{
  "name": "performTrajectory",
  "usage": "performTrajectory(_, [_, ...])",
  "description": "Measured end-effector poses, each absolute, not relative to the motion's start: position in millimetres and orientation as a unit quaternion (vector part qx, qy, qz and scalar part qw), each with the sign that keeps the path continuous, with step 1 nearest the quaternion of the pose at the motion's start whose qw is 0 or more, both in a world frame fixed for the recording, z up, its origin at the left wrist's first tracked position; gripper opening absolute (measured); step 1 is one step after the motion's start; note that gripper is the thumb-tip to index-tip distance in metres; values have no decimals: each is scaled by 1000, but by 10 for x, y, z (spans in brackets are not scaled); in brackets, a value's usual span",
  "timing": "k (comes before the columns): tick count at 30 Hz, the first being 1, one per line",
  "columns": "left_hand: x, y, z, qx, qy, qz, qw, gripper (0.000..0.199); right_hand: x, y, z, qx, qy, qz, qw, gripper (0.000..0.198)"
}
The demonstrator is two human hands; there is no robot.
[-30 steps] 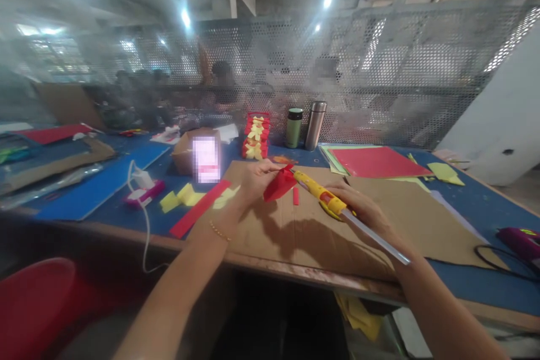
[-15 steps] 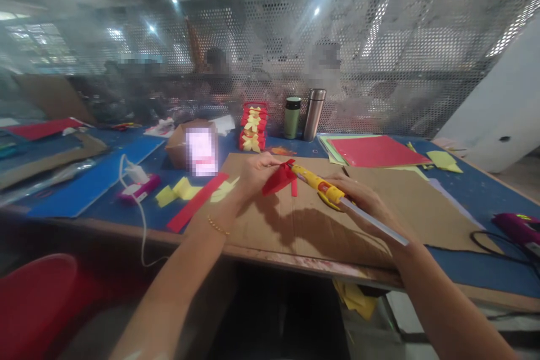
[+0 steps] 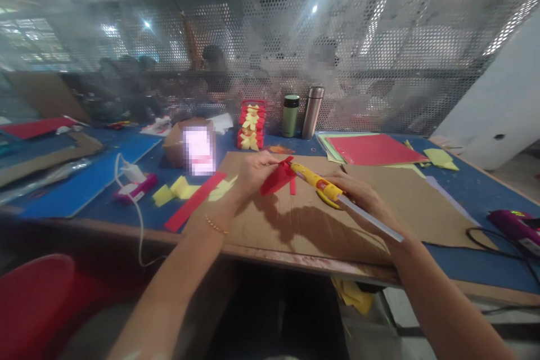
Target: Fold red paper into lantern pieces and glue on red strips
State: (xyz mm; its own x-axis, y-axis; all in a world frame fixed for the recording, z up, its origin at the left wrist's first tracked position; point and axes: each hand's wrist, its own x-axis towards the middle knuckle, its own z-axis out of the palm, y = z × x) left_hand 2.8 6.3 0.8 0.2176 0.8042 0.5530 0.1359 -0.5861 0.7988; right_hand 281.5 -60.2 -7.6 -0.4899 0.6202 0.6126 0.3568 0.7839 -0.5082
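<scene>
- Left hand, fingertips pinched on the red paper piece; a gold bracelet circled its wrist.
- Red paper piece, folded, tilted and held above the cardboard sheet, between the two hands; the exact form of its folds was too small to tell.
- Right hand, fingers wrapped about the yellow glue gun; the nozzle lay at the upper right end of the red paper piece, though whether it touched could not be told.
- Clear glue stick, one; it jutted from the rear of the glue gun toward the right wrist.
- Small red strip, flat on the cardboard sheet, just beyond the nozzle's shadow side and near the red paper piece.
- Long red strip, slanted across the left edge of the cardboard sheet; yellow paper pieces lay beside it.
- Red paper ornament with yellow bows, upright beyond the left hand; a green bottle and a steel flask stood to its right.
- Red sheet, atop other papers, at the far right of the blue table.
</scene>
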Motion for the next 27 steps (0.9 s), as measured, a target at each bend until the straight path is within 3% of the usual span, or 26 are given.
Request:
performTrajectory(14, [37,86,7,711,308,549,312,10,2852,-591,-75,-281,-854,125,420,35])
performTrajectory(27, [51,52,31,723,326,525,309,10,2851,-605,-73,-290,-852,128,417,40])
